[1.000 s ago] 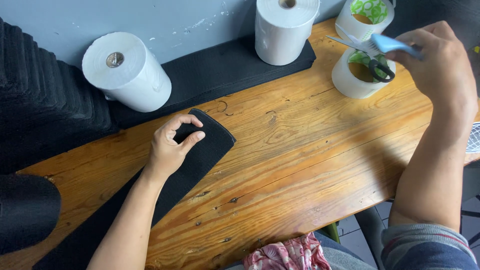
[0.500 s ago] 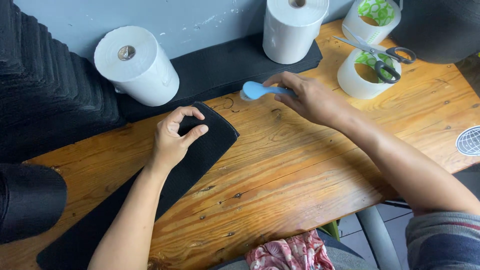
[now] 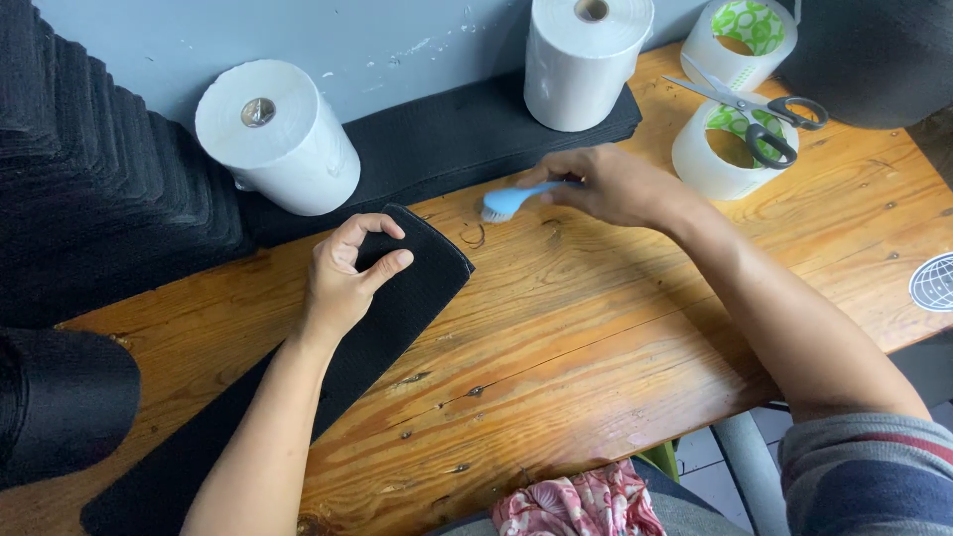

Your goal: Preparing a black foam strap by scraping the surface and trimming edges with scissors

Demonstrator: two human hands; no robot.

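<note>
Brush brought down beside the black strip

The right hand [image 3: 611,184], up by the tape rolls a second ago, now grips a blue-handled brush [image 3: 511,201] with pale bristles low over the wooden tabletop [image 3: 615,328], just beside the strip's rounded end. The left hand [image 3: 342,273] pinches the long, matte black fabric strip [image 3: 397,308] flat, so brushing looks about to begin.
</note>
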